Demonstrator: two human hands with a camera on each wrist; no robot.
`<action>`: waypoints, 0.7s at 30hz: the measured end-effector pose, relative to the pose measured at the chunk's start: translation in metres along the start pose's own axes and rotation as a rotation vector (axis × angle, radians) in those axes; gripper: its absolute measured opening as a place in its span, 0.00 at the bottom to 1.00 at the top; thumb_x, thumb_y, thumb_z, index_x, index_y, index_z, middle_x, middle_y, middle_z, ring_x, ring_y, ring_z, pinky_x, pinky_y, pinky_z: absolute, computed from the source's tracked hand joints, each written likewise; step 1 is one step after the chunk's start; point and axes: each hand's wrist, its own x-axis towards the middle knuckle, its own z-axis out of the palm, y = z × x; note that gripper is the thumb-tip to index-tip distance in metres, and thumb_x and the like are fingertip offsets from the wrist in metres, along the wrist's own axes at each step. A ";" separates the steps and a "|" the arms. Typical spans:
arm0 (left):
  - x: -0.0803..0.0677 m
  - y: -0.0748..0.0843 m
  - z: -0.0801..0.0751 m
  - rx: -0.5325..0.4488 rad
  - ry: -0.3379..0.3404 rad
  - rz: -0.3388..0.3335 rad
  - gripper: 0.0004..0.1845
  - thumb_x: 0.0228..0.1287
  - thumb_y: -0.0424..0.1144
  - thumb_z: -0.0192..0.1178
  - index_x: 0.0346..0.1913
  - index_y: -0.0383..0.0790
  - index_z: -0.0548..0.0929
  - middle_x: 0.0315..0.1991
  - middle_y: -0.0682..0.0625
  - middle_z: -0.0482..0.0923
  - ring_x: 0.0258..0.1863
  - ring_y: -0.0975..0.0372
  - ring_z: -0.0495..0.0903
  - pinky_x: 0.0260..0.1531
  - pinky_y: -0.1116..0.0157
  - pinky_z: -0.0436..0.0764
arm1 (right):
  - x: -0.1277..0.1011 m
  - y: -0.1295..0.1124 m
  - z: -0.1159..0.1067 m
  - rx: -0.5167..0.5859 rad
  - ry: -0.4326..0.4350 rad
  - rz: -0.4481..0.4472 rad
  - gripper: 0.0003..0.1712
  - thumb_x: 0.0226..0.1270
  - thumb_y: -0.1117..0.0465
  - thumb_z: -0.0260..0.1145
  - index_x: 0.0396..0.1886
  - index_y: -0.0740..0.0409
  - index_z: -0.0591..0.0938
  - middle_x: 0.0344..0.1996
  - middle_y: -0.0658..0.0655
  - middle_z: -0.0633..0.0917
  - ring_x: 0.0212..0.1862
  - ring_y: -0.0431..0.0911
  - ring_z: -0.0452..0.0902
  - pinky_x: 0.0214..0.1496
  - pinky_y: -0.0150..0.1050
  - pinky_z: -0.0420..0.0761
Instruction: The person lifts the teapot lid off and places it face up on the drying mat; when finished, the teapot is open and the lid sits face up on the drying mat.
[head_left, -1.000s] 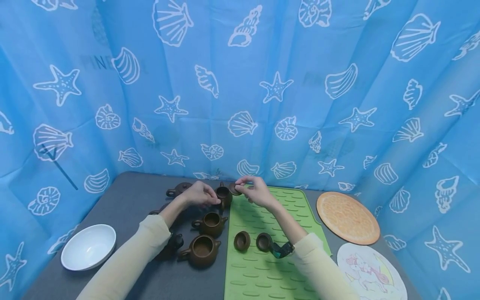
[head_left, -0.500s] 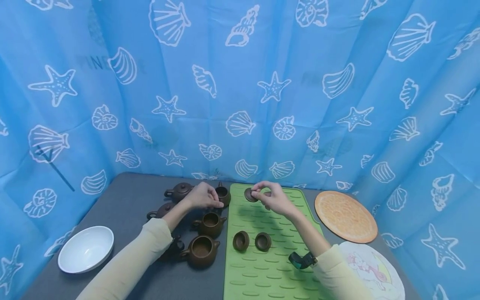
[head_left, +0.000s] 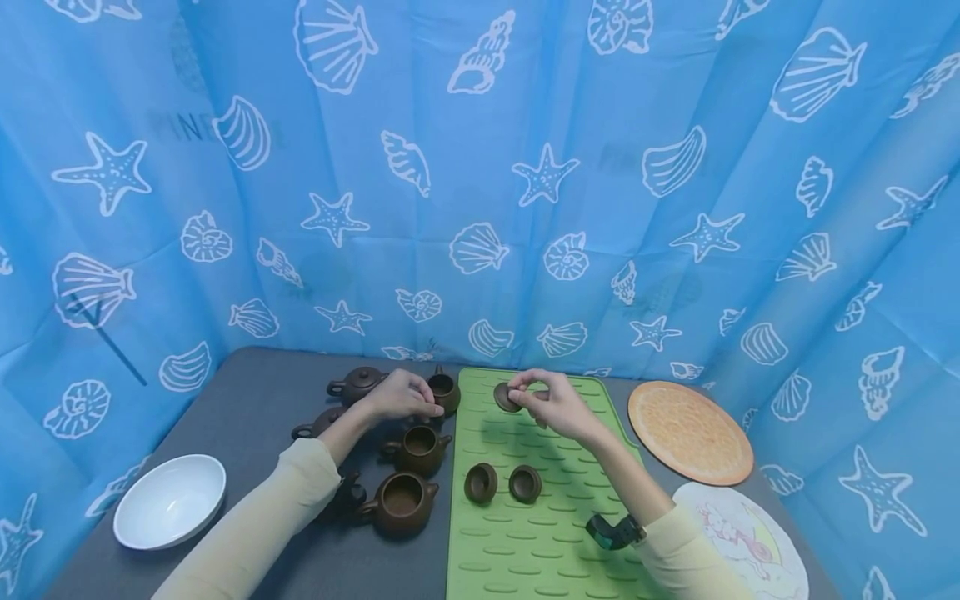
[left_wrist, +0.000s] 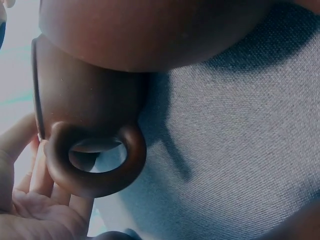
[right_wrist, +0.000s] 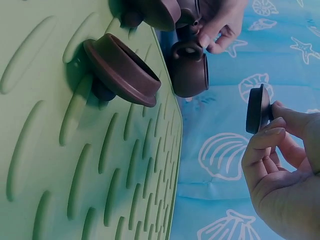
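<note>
In the head view my right hand (head_left: 558, 408) pinches a dark brown teapot lid (head_left: 505, 397) by its knob, above the back of a green mat (head_left: 585, 450). The lid (right_wrist: 256, 110) stands on edge in the right wrist view. My left hand (head_left: 401, 396) has thumb and fingers at the handle side of the farthest open teapot (head_left: 447, 393). Its ring handle (left_wrist: 95, 185) shows beside the fingers in the left wrist view. Two more lidless teapots, a middle one (head_left: 418, 450) and a near one (head_left: 403, 502), line up toward me.
Two upturned lids, a left one (head_left: 481, 482) and a right one (head_left: 525, 483), lie on the mat. Lidded teapots, such as the back one (head_left: 363, 382), stand farther left. A white bowl (head_left: 171, 502) sits at left; an orange round mat (head_left: 690, 433) and a white one (head_left: 757, 533) are at right.
My right hand has carried the lid away from the far teapot, to the right over the green mat. My left hand stays at that teapot.
</note>
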 end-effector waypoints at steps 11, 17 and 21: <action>-0.001 0.004 -0.014 0.047 -0.066 -0.062 0.08 0.68 0.38 0.73 0.35 0.41 0.85 0.26 0.51 0.86 0.29 0.60 0.86 0.34 0.64 0.85 | -0.012 0.006 -0.003 0.004 -0.006 0.007 0.16 0.85 0.61 0.62 0.61 0.68 0.80 0.20 0.49 0.72 0.16 0.37 0.58 0.23 0.34 0.67; -0.006 0.008 -0.025 0.102 -0.095 -0.056 0.07 0.68 0.36 0.71 0.37 0.38 0.83 0.27 0.50 0.86 0.29 0.58 0.86 0.34 0.62 0.85 | -0.024 0.009 -0.006 -0.041 0.012 0.011 0.17 0.86 0.60 0.61 0.63 0.67 0.79 0.38 0.59 0.82 0.21 0.39 0.66 0.25 0.40 0.77; -0.009 0.013 -0.032 0.112 -0.109 -0.075 0.06 0.67 0.32 0.70 0.38 0.35 0.82 0.27 0.48 0.85 0.27 0.60 0.83 0.33 0.62 0.85 | -0.029 0.013 -0.009 -0.050 -0.001 -0.008 0.17 0.87 0.60 0.60 0.63 0.69 0.77 0.41 0.66 0.83 0.26 0.42 0.77 0.26 0.44 0.80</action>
